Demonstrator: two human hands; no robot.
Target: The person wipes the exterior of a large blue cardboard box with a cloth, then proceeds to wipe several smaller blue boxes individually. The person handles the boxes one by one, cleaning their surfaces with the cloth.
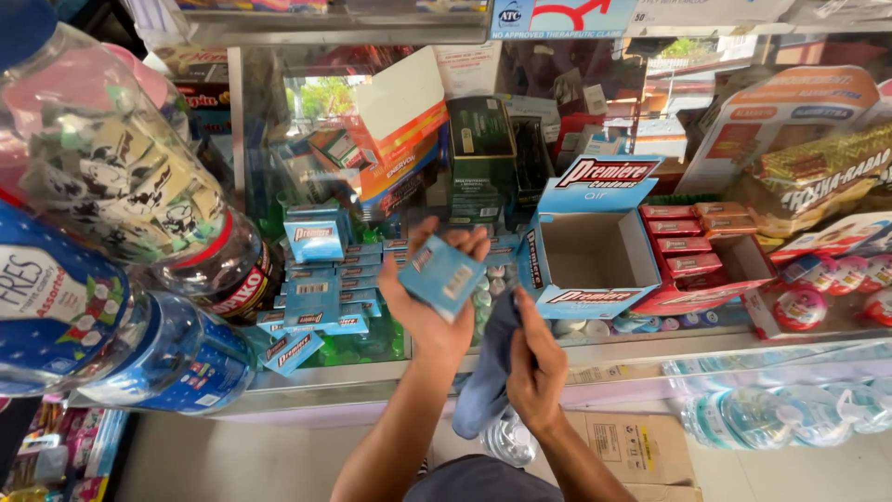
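Note:
My left hand [423, 307] is raised over a glass counter and grips a small light-blue box [444, 274] tilted on its edge. Just below it, my right hand [532, 367] pinches a blue-grey cloth [488, 372] that hangs down past the counter's front edge. To the left lies a heap of several matching small blue boxes [321, 297]. To the right stands an open, empty blue display carton [585, 251] with its lid flap up.
Large clear candy jars [102, 177] crowd the left of the counter [353, 376]. A red display carton [697, 256] of red packs and round sweets [799, 307] sit at right. Stacked boxes fill the glass case behind. Bottled water [780, 414] and a cardboard box [632, 446] lie below.

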